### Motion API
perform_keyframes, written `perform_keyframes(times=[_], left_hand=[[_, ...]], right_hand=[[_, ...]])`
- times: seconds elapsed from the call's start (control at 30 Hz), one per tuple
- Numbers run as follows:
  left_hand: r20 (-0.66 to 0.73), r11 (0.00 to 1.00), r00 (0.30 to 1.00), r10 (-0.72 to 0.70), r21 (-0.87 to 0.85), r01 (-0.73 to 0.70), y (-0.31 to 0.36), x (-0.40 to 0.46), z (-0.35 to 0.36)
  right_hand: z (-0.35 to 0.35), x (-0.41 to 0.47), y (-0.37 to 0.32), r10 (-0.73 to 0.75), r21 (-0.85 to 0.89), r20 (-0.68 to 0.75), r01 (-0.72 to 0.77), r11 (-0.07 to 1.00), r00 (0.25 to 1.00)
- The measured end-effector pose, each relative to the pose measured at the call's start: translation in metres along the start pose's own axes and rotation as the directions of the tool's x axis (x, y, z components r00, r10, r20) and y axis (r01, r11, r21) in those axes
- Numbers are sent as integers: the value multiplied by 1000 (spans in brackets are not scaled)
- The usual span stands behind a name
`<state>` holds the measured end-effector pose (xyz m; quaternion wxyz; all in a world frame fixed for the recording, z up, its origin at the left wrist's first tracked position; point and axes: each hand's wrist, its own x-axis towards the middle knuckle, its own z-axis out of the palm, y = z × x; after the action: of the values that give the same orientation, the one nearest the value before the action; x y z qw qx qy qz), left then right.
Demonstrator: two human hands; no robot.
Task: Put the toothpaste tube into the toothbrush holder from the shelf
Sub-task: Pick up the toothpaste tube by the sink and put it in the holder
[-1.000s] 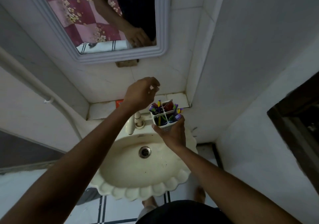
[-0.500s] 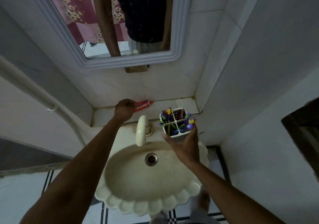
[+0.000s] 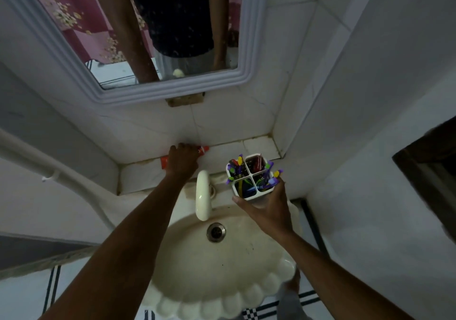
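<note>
- On the tiled shelf (image 3: 259,144) behind the sink (image 3: 222,270), the left hand (image 3: 182,161) is lying over the toothpaste tube (image 3: 204,149), fingers curled down around its middle – looks like a closing grip on it, tho whether it's fully clenched I can't tell.
- Tube is lying flat against the back wall, long axis running left–right along the shelf; red ends are poking out on both sides of the hand.
- Right hand (image 3: 267,207) is gripping the toothbrush holder (image 3: 250,176) from below/behind, holding it upright over the sink's back edge, just right of the tap (image 3: 203,196).
- Holder is sitting right of the tube & a bit nearer the person; left hand is the nearer one to the tube.
- Far-right compartment already has something red in it; the others are crowded w/ brushes.
- Judgement: next move needs the tube lifted, swung right & tipped upright to drop in end-first.
</note>
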<state>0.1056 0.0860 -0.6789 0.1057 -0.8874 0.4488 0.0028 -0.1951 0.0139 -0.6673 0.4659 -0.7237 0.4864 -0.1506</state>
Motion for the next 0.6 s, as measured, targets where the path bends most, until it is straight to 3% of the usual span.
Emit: perform_keyframes(times=[0.27, 0.47, 0.6], left_hand=[[-112, 994, 991, -78, 73, 86, -17, -9, -7], [-215, 962, 964, -158, -252, 102, -10, -35, -75], [-288, 900, 945, -156, -436, 15, 9, -69, -146]], right_hand=[[-4, 0, -5, 4, -17, 39, -3, 1000, 999], [-6, 0, -8, 16, -46, 38, -14, 999, 999], [-9, -3, -9, 18, -33, 46, -16, 999, 999]])
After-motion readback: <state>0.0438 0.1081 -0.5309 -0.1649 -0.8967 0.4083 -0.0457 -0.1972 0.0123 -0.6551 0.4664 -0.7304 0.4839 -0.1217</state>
